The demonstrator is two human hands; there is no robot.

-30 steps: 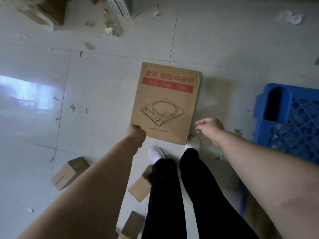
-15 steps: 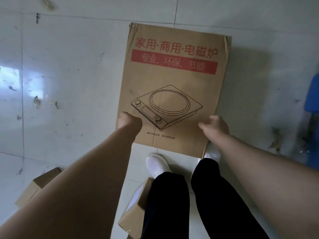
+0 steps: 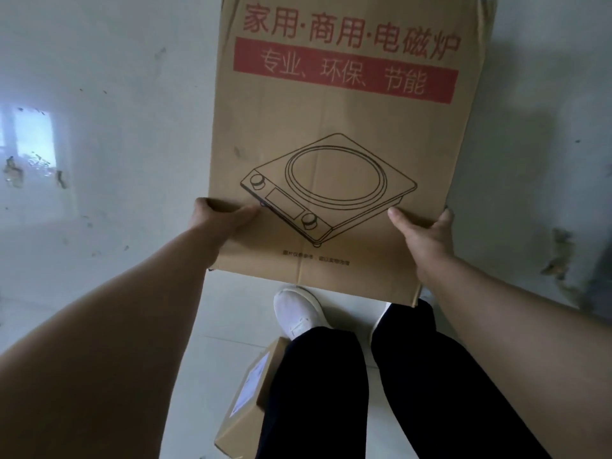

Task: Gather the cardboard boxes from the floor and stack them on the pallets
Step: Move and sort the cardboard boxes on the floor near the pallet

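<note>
A large flat cardboard box point(image 3: 344, 134) with red Chinese lettering and a line drawing of an induction cooker fills the upper middle of the view, above the pale tiled floor. My left hand point(image 3: 218, 218) grips its left edge near the bottom, thumb on top. My right hand point(image 3: 424, 233) grips the right edge, thumb lying on the printed face. The box's top edge is cut off by the frame. No pallet is in view.
A small cardboard box point(image 3: 246, 405) with a white label lies on the floor beside my left leg. My white shoes point(image 3: 298, 313) and black trousers stand below the big box. The tiles around carry dirt marks and scraps.
Both hands closed on the big box's side edges. The box now looks much larger and nearer in the view. The blue pallet at the right has dropped out of the frame.
</note>
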